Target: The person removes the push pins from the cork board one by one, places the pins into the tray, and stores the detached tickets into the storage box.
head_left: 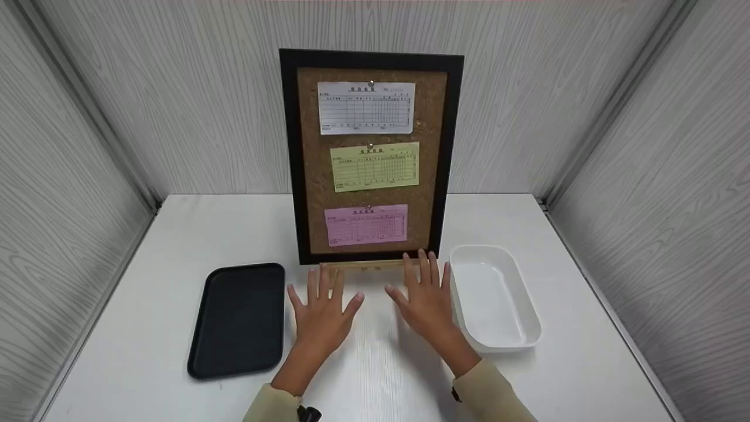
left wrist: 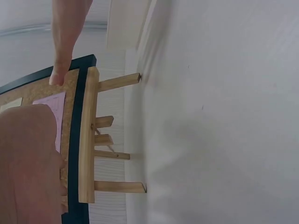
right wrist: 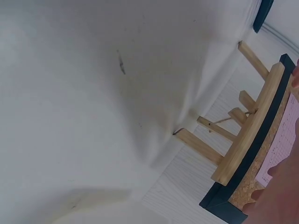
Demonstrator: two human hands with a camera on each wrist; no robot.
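Fingers spread and holding nothing, my left hand (head_left: 321, 321) hovers in front of the board, between it and the black tray. My right hand (head_left: 428, 305) is likewise spread, beside the white bin, its fingertips overlapping the board's lower frame in the head view. A black-framed cork board (head_left: 433, 146) stands upright on a wooden easel (left wrist: 88, 140). Pinned to it, top to bottom, are a white slip (head_left: 367, 108), a yellow-green slip (head_left: 375, 167) and a pink slip (head_left: 366, 225), all printed with form tables. A metal pushpin (head_left: 371, 84) holds the white slip at its top edge.
On the left of the white table (head_left: 375, 381) lies a black tray (head_left: 237, 322). A white rectangular bin (head_left: 492, 299) sits on the right. Wood-grain panels (head_left: 222, 117) wall in the back and both sides.
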